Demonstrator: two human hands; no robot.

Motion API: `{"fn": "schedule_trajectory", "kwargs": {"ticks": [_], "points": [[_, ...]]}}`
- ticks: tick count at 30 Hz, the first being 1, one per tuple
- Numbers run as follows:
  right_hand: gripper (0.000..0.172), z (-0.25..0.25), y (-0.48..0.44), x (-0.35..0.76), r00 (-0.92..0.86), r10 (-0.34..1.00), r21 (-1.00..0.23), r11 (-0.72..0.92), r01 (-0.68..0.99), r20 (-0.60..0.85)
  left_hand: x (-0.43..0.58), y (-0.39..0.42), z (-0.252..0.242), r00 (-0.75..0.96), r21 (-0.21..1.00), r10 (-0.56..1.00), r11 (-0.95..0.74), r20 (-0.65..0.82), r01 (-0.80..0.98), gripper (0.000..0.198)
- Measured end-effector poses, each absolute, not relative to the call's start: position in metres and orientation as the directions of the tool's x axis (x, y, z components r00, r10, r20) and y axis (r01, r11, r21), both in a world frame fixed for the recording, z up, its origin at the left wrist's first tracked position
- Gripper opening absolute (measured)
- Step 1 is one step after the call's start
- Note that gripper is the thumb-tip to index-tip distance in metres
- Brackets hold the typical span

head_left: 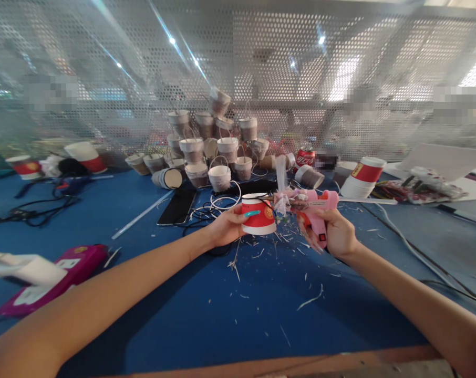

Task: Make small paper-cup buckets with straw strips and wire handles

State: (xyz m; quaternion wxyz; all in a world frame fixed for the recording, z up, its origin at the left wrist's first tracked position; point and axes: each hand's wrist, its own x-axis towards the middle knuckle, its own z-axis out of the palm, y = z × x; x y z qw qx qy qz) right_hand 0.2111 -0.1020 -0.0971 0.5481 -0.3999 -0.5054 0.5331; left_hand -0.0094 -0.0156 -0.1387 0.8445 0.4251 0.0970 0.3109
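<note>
In the head view my left hand (229, 224) grips a red and white paper cup (257, 223) from its left side, holding it above the blue table. Wrapped round the handle of a pink glue gun (320, 207) is my right hand (338, 233). The gun points left, and its front end, covered with whitish stuff, is at the cup's upper right side. I cannot tell whether the nozzle touches the cup. A dark thin line runs along the cup's rim.
Small grey-white buckets with wire handles (191, 151) are piled at the back. A phone (177, 206), a glue stick (141, 215) and white cable lie before them. Stacked cups (364, 178) stand right, near a soda can (304, 157). A magenta packet (70, 268) lies left. Scraps litter the blue table (206, 325).
</note>
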Motion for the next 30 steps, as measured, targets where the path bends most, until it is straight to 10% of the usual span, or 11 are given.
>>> {"fn": "schedule_trajectory", "kwargs": {"ticks": [30], "points": [[0.026,-0.0988,-0.1018,0.213,-0.124,0.986,-0.979,0.087,-0.185,0.111,-0.0076,-0.0178,-0.1373,0.789,0.793,0.605,0.426,0.109,-0.436,0.047]]}}
